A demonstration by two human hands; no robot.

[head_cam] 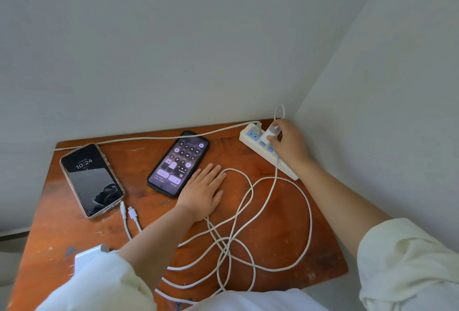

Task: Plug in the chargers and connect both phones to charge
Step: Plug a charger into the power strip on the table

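Observation:
My right hand [289, 141] grips a white charger [272, 133] seated in the white power strip [258, 148] at the table's far right corner. My left hand [203, 192] lies flat, fingers apart, on the table beside a black phone [177, 163] with a lit control screen. A second phone [90, 179] in a clear case shows 10:24 at the left. Two loose white cable plugs [129, 212] lie just below that phone, not connected. A second white charger [90, 257] lies near my left sleeve. White cables [248, 211] coil over the table.
The worn orange-brown wooden table [285, 218] stands in a corner between two grey walls. The power strip's own cord [154, 138] runs along the back edge to the left. A red light glows on the strip.

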